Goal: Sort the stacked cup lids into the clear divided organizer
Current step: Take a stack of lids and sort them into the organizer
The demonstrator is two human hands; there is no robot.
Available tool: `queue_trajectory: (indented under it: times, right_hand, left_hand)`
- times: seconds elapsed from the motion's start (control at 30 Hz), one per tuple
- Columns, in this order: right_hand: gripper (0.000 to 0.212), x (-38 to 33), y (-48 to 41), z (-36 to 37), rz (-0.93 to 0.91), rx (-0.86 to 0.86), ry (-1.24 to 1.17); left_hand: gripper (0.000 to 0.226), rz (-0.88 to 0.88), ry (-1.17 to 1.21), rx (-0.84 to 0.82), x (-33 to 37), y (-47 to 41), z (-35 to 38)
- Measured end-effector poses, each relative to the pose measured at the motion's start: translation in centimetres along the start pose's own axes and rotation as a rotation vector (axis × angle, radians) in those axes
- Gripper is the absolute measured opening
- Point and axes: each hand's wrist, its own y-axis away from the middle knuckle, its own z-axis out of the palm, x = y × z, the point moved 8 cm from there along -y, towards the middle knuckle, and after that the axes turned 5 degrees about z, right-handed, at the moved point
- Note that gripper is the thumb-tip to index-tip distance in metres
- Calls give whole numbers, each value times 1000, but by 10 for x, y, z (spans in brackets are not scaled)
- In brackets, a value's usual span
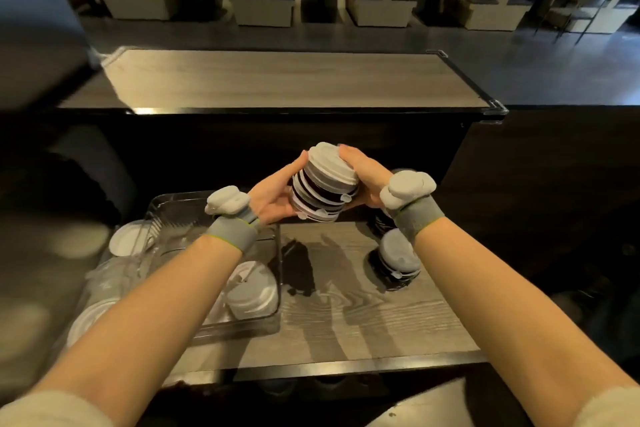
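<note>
Now, lid stack point(323, 189): left grip point(273, 199) and right grip point(363, 177) are clamping it, tilted.
Risk: tilt is threatening to spill lids outside organizer point(279, 274).

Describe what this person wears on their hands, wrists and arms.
The left hand and right hand are ungloved. The left wristband and right wristband are grey fabric edged in yellow-green. Each carries a pale grey, rounded, lumpy device: the left device and right device. The forearms are uncovered. A light-coloured left sleeve and right sleeve start near the elbows.
</note>
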Motion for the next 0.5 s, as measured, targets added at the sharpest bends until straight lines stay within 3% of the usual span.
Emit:
queue_trajectory:
  times: [0.27,0.43,0.5]
  right_hand:
    - [35,-18,-16,88,-164,-64,76]
    - [45,-36,-24,122,-269,125,404]
    - [51,-36,-28,138,-285,68,540]
  left_hand:
    - [20,160,-97,-57,23,31,-74]
    - [19,160,-79,25,33,43,-120]
    - [17,141,-66,34,36,47,-131]
